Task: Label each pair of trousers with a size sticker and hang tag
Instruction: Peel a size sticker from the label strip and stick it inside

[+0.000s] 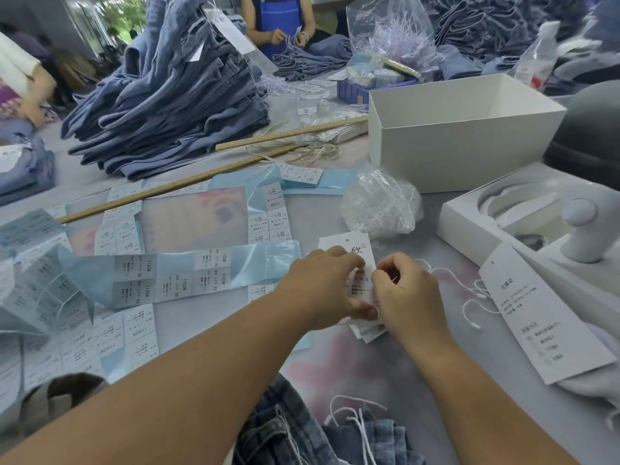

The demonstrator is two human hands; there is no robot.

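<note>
A white hang tag [356,250] lies on a small stack of tags in the middle of the table. My left hand [323,286] holds its left edge between fingers and thumb. My right hand [404,292] pinches at the tag's right edge, where a size sticker marked S shows between the hands. Sheets of size stickers on pale blue backing [174,275] spread across the table to the left. White tag strings [469,293] lie to the right of my hands. A pair of denim trousers [302,434] lies at the near edge with more strings on it.
A tall pile of blue trousers [167,105] stands at the back left, two wooden rulers [188,182] in front of it. An open white box [463,129], a crumpled plastic bag [380,204] and a long white tag [540,317] lie to the right. Another person works at the far side.
</note>
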